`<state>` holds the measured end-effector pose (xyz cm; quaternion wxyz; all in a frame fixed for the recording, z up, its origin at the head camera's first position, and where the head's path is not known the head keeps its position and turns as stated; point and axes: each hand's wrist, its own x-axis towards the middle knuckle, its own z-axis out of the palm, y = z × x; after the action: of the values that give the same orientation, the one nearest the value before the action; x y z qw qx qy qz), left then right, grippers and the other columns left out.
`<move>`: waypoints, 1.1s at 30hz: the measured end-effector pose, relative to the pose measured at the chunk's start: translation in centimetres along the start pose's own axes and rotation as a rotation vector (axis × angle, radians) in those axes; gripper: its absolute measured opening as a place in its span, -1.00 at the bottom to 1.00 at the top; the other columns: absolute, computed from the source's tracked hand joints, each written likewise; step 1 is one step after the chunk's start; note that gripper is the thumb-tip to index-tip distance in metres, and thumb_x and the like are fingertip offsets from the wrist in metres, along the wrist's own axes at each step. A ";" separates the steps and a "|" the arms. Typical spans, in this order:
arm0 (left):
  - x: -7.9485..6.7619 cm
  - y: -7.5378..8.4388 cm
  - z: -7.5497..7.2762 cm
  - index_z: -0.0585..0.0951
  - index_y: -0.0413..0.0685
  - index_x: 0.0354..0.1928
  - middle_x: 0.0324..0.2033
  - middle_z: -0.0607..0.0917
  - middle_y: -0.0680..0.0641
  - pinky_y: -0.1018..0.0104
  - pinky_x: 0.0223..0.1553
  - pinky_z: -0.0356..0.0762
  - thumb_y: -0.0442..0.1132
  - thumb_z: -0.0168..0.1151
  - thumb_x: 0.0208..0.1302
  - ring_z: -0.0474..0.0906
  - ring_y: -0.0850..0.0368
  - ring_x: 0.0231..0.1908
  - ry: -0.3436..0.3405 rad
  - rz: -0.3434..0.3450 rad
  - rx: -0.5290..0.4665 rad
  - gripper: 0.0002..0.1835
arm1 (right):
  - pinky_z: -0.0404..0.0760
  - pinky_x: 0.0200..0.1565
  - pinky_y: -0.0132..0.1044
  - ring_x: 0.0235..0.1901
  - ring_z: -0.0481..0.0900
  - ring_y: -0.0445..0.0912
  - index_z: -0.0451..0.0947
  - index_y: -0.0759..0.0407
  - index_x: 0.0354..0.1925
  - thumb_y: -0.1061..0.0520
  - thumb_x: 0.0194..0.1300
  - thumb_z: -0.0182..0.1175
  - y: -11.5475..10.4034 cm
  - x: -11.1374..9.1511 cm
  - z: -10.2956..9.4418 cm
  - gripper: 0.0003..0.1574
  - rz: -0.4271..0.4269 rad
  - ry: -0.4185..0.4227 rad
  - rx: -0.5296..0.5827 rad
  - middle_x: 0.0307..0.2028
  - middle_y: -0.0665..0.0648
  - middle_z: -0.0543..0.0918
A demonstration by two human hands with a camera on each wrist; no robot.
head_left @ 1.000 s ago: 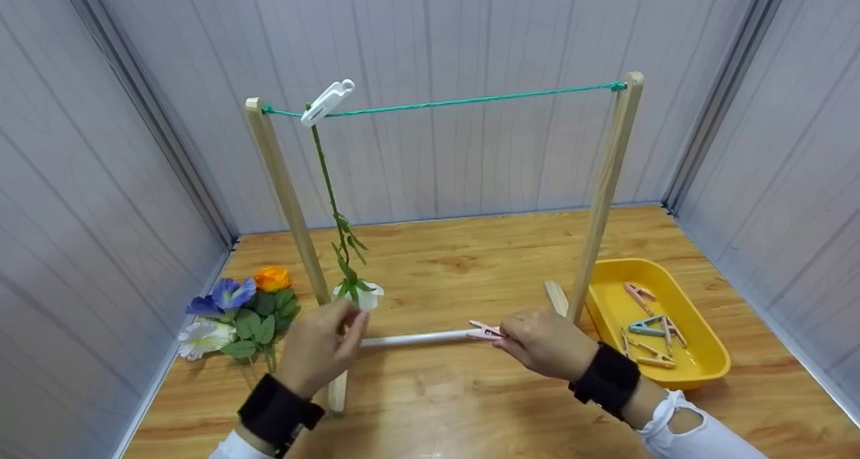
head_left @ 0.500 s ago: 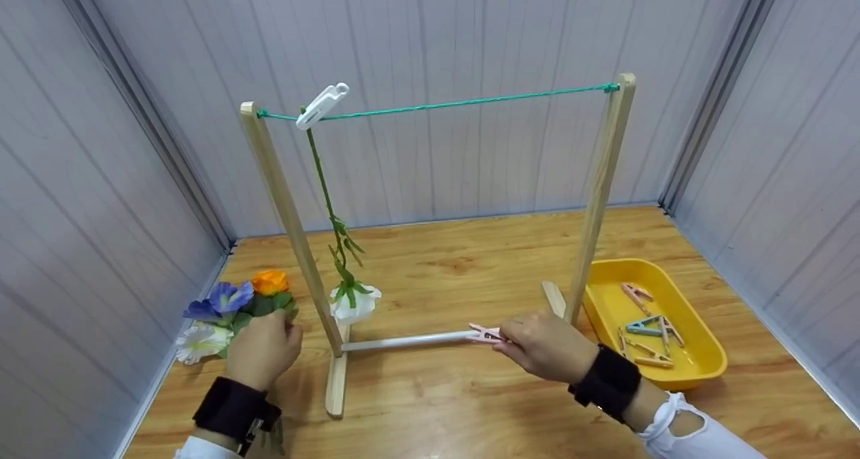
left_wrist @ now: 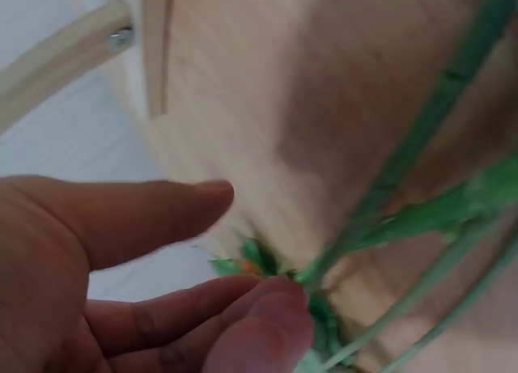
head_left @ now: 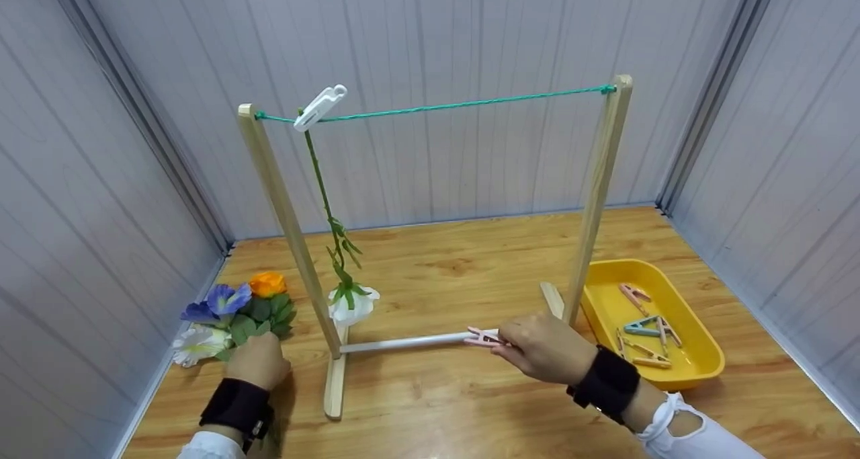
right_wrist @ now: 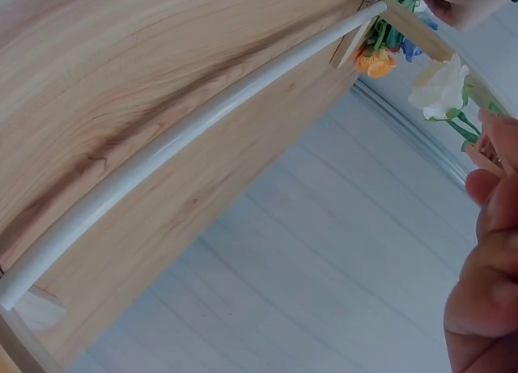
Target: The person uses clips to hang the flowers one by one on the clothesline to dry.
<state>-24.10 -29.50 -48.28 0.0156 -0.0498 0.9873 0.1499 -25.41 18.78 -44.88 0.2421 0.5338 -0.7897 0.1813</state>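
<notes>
My right hand (head_left: 539, 349) pinches a pink clothespin (head_left: 482, 338) in front of the rack's white crossbar (head_left: 410, 342). At the left, my left hand (head_left: 259, 363) is over the stems of a bunch of artificial flowers: blue (head_left: 227, 300), orange (head_left: 268, 284) and white (head_left: 199, 345). In the left wrist view its thumb stands apart from the fingers (left_wrist: 267, 320), which are beside or touching a green stem (left_wrist: 396, 167). A white flower (head_left: 354, 304) hangs head down from the green cord (head_left: 463, 103), its stem held by a white clothespin (head_left: 321, 108).
A wooden post (head_left: 285, 224) supports the cord at the left, another post (head_left: 598, 203) at the right. The yellow tray (head_left: 711, 351) at the right holds several clothespins, among them a teal one (head_left: 641, 325). Grey panel walls enclose the wooden table (head_left: 437, 405).
My left hand has moved left and down, from beside the hanging white flower to the stems of the bunch. The right hand keeps the pink clothespin in nearly the same place.
</notes>
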 end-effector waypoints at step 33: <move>1.0 -1.1 0.2 0.68 -0.43 0.24 -0.03 0.80 -0.35 0.14 -0.12 0.68 -0.45 0.16 0.43 0.74 -0.17 -0.04 0.078 0.085 -0.464 -0.60 | 0.22 -0.47 -0.61 -0.54 0.25 -0.41 0.55 0.10 -0.40 0.28 0.36 0.47 -0.2 -0.1 0.4 -0.71 0.058 -0.034 0.078 -0.54 -0.04 0.55</move>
<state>-25.02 -30.55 -48.84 -0.0409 -0.0163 0.9276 0.3710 -25.26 18.55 -45.24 0.2022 0.5229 -0.8011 0.2099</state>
